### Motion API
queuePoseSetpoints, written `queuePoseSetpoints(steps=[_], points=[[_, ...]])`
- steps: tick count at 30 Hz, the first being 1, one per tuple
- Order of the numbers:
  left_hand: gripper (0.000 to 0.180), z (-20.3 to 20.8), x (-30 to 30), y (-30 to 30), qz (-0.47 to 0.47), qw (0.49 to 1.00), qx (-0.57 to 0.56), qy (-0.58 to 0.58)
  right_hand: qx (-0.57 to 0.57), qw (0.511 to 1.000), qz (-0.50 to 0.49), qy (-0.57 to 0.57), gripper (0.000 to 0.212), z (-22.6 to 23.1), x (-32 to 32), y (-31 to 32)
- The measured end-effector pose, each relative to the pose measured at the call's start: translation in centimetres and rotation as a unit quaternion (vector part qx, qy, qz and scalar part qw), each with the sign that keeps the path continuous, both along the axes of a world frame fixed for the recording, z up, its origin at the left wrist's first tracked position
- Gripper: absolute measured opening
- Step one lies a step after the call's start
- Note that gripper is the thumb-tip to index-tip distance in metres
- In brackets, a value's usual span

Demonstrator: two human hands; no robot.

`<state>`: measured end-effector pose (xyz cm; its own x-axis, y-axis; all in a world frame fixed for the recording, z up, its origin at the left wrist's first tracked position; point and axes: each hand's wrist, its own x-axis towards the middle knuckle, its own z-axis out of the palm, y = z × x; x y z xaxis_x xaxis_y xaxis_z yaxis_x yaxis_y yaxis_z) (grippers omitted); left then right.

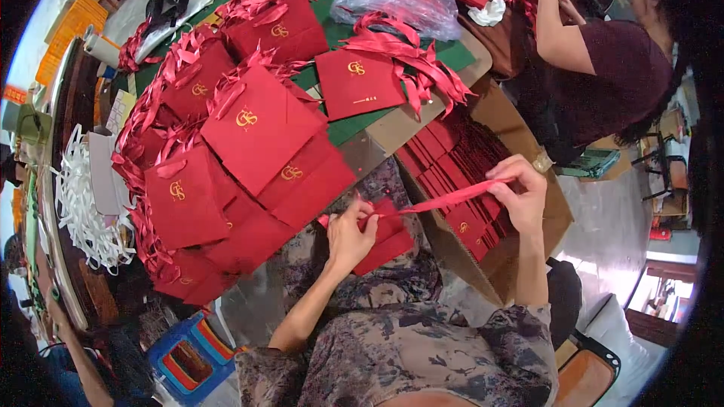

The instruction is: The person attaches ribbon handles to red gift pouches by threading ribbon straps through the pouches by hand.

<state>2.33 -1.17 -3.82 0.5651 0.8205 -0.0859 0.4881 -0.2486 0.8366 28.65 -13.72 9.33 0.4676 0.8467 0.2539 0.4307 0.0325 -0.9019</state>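
Note:
On my lap rests a small red paper bag (388,245), tilted. My left hand (351,235) is closed at its upper edge, the fingertips pinching the bag where a ribbon meets it. From there the red ribbon (452,197) stretches up to the right, pulled fairly straight. Its far end is pinched between thumb and fingers of my right hand (522,188), which is raised over a cardboard box. How the ribbon passes through the bag is hidden by my left fingers.
Red bags with ribbon handles (260,124) pile up at the left on a green table (358,130). Flat red bags (460,173) fill the cardboard box (554,215) at right. Another person (596,75) handles red ribbons at the far right. White ribbons (90,203) hang far left.

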Motion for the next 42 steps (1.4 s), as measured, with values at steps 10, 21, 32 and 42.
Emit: queuePoseSetpoints(steps=[10,21,32,42], points=[[0.036,2.3,-1.3,-0.9,-0.046,0.978,0.205,-0.010,-0.173,0.960,0.115,0.189,0.017,-2.6,-8.0,2.4],[0.031,0.6,-5.1,-1.7,-0.035,0.986,0.156,0.042,-0.137,0.934,0.184,-0.273,0.019,-9.8,-12.4,4.8],[0.016,3.1,-4.2,-0.1,-0.125,0.991,0.034,0.013,-0.168,0.960,0.164,-0.154,0.010,-10.0,-11.6,3.6],[0.010,9.9,-1.5,4.6,-0.087,0.988,-0.072,-0.104,-0.030,0.997,0.061,-0.035,0.027,-2.5,-8.7,5.7]])
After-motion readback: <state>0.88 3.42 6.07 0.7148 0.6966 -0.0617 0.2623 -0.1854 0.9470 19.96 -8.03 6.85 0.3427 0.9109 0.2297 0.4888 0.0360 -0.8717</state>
